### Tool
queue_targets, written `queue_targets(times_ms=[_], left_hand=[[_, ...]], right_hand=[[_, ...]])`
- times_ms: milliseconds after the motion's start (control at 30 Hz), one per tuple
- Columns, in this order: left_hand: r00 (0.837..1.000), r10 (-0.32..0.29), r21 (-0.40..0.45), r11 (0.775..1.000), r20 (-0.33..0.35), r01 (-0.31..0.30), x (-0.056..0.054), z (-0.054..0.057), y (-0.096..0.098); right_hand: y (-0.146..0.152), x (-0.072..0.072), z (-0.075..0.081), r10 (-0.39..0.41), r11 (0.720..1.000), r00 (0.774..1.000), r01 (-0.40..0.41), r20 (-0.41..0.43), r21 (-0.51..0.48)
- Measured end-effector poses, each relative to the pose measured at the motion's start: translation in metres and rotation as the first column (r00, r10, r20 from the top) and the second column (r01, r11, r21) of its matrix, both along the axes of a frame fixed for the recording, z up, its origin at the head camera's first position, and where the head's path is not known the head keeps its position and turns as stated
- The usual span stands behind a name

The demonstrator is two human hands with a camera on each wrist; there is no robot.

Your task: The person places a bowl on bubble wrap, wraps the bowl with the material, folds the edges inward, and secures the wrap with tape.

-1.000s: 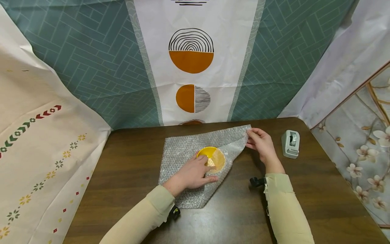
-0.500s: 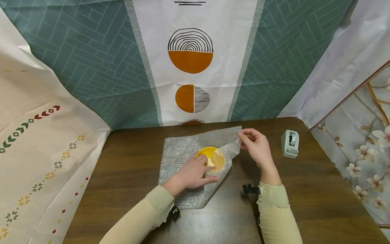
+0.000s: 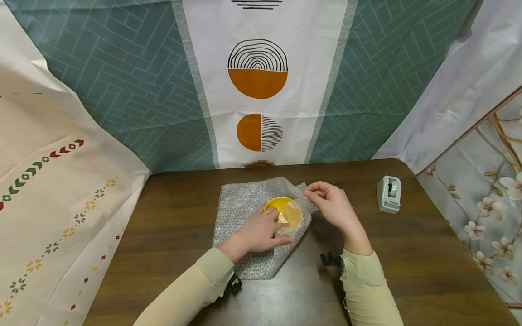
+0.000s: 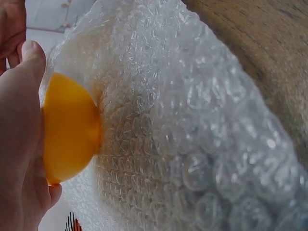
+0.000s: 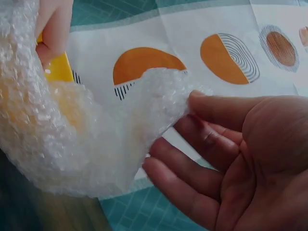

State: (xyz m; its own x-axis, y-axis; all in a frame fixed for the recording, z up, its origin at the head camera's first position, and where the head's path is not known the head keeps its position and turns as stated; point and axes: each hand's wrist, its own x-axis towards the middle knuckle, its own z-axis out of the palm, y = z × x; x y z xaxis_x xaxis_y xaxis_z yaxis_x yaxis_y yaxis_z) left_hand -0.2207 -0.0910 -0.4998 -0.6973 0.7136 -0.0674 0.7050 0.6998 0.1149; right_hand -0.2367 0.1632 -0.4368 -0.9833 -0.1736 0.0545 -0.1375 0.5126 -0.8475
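A yellow bowl (image 3: 277, 202) stands on a sheet of bubble wrap (image 3: 240, 199), whose right part is folded up over the bowl's right side. My left hand (image 3: 258, 231) rests over the bowl's near left rim. Its fingers reach into the bowl, and its thumb points right over the wrap. In the left wrist view the bowl's outside (image 4: 70, 130) shows beside the palm. Just right of the bowl, my right hand (image 3: 332, 206) pinches a raised edge of the wrap between thumb and fingers. In the right wrist view the lifted wrap (image 5: 163, 98) runs from the fingertips to the bowl.
A pale tape dispenser (image 3: 389, 194) stands near the back right of the dark wooden table (image 3: 175, 217). Patterned cloths (image 3: 138, 68) hang behind and at both sides. A black wrist strap piece (image 3: 330, 260) juts from the right sleeve.
My right hand has moved left and slightly toward me, drawing the wrap's right corner inward and folding it closer to the bowl. The left hand has stayed on the bowl.
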Motion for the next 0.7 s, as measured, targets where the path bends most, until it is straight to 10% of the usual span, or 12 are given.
queue_targets(times_ms=[700], left_hand=[[0.998,-0.034,0.033,0.999,-0.046,0.036,0.000,-0.003,-0.007]], right_hand=[[-0.016,0.000,-0.007,0.084,0.987,0.996,-0.089,0.038,0.132]])
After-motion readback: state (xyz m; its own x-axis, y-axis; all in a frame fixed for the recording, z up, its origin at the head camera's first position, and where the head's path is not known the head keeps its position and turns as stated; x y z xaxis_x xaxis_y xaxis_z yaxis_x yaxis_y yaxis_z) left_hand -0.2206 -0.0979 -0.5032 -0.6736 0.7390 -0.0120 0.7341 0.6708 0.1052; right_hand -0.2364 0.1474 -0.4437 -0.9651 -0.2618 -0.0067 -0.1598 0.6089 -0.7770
